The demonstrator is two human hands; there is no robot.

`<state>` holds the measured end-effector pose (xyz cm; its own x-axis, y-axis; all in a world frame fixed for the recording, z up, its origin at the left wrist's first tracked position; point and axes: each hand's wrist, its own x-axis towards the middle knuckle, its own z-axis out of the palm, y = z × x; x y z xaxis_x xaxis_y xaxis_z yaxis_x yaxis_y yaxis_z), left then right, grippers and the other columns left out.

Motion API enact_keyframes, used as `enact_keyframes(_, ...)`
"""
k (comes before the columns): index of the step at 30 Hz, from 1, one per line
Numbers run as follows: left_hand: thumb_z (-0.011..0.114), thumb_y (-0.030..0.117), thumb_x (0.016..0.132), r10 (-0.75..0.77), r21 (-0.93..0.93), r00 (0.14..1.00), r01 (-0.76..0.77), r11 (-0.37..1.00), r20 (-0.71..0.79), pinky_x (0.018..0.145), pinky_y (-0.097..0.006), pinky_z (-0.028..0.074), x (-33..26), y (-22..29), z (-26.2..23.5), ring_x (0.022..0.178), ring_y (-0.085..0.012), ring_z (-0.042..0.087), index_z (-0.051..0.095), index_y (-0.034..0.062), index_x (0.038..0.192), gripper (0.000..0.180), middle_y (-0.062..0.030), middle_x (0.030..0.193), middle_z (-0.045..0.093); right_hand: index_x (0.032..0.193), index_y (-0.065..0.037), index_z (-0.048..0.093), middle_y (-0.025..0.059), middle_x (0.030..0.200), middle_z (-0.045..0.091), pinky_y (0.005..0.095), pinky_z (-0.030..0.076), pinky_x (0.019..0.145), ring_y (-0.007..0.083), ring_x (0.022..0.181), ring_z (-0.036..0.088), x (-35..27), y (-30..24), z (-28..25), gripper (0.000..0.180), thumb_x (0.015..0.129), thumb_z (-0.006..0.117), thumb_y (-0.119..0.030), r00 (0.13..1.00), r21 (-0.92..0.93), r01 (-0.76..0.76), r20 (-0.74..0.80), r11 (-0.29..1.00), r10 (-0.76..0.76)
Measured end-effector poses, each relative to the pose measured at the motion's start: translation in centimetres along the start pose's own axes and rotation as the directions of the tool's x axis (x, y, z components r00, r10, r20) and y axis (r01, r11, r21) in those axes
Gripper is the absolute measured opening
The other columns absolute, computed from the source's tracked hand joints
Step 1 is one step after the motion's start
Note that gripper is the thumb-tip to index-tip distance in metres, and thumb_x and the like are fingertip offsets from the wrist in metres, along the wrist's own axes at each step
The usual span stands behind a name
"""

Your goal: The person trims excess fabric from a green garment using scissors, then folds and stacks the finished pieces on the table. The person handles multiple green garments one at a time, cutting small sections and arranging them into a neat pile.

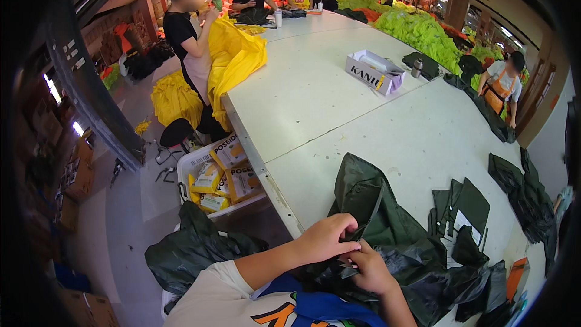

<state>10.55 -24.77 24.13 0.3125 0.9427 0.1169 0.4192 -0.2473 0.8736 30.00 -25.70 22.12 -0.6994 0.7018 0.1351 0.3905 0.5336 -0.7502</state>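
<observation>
A dark green garment of thin, slightly shiny fabric (399,230) lies bunched at the near side of the white table, its hood-like pointed part standing up. My left hand (328,240) pinches an edge of it between thumb and fingers. Just beside it, my right hand (371,270) is closed on the same edge, the two sets of fingertips almost meeting. Something small and pale shows by the right fingers, too unclear to name. The rest of the garment trails under my right forearm and against my body.
Folded dark green pieces (463,206) lie right of the garment. A white bin (192,160) with yellow packets stands left of the table (302,121), near another dark green bundle (193,248). Farther off are an open box (374,72), a metal bottle (417,68), and several people handling fabric.
</observation>
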Motion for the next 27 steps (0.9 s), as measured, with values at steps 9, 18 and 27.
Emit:
enact_keyframes(9,0.062,0.007,0.085,0.311,0.05,0.95,-0.311,0.949,0.016,0.067,-0.034,0.049,0.4,-1.2,0.6,0.078,-0.0272,0.06,0.058,0.0031,0.088,0.007,-0.0105,0.086,0.057,0.092,-0.003,0.064,0.0131,0.089,0.054,0.0329,0.048,0.071,0.0294,0.083,0.057,-0.8,-0.1,-0.3,0.036,0.057,0.058,0.002,0.996,0.112,-0.092,0.002,0.989,0.092)
enact_keyframes(18,0.063,-0.001,0.077,0.638,0.248,0.75,-0.594,0.765,-0.171,0.073,-0.034,0.05,3.0,1.8,-1.8,0.088,-0.0274,0.059,0.054,0.0033,0.083,0.011,-0.0094,0.1,0.059,0.087,0.003,0.059,0.0139,0.088,0.05,0.0308,0.045,0.066,0.0282,0.077,0.055,-0.3,-1.1,-2.4,0.026,0.062,0.054,0.006,0.999,0.207,-0.004,0.042,0.978,-0.005)
enact_keyframes(27,0.07,-0.001,0.073,0.73,0.334,0.68,-0.673,0.659,-0.07,0.066,-0.031,0.051,3.1,2.2,-0.2,0.075,-0.0247,0.062,0.055,0.0031,0.083,0.018,-0.0078,0.088,0.064,0.086,-0.002,0.062,-0.0022,0.077,0.06,0.0212,0.043,0.069,0.006,0.074,0.053,-1.9,-2.1,-4.5,0.017,0.073,0.065,0.008,0.815,0.534,-0.113,-0.433,0.838,0.386)
